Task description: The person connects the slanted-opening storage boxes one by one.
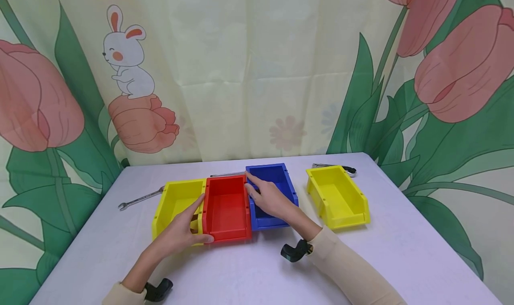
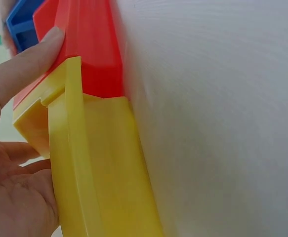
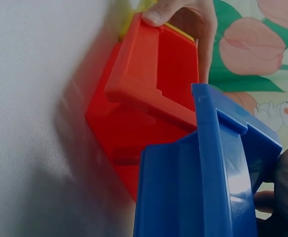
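red bin (image 1: 226, 209), btwn yellow bin (image 1: 176, 202), blue bin (image 1: 275, 180)

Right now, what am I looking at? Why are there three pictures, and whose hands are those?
They are a person's two bare hands, with no machine. The big picture comes from a camera worn on the head, looking down at a table. The other two come from small cameras strapped to each wrist, so the bins look huge and sideways.

On the table three bins sit in a row: a yellow bin, a red bin and a blue bin. The left hand holds the yellow and red bins where they meet, its thumb on the red one. The right hand rests on the blue bin, fingers at the red bin's edge.

A second yellow bin stands apart on the right. A wrench lies on the left, and more metal tools behind the bins.
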### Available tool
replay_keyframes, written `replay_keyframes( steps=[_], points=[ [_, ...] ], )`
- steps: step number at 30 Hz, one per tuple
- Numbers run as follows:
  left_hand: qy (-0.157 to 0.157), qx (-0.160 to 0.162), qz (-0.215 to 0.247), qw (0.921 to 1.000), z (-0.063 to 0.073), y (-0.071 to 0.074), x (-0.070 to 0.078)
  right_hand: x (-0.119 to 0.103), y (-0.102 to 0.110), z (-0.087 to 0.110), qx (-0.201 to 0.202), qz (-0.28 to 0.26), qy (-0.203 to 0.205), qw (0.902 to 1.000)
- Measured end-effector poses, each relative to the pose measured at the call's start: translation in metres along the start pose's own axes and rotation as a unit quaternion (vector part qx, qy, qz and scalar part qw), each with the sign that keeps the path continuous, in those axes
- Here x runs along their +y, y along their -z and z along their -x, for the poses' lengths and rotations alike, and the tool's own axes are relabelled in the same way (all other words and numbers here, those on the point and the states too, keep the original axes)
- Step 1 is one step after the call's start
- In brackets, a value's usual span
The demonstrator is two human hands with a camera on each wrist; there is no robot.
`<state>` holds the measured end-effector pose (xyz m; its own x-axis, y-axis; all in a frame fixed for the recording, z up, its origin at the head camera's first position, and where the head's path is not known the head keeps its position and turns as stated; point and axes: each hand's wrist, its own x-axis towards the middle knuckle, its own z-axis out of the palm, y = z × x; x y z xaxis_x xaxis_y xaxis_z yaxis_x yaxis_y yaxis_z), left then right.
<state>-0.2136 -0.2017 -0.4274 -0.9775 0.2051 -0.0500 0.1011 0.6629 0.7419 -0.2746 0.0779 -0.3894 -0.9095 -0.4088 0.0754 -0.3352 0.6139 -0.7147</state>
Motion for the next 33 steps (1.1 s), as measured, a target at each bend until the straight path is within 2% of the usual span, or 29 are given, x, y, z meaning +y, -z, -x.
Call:
replay_keyframes(
  steps=[33],
  points=[
    [0.007,0.002,-0.007,0.9999,0.0021,-0.0010,0.0023,0.0039,-0.0035,0.0000,0.002,-0.006,-0.002,1.0000]
  ],
)
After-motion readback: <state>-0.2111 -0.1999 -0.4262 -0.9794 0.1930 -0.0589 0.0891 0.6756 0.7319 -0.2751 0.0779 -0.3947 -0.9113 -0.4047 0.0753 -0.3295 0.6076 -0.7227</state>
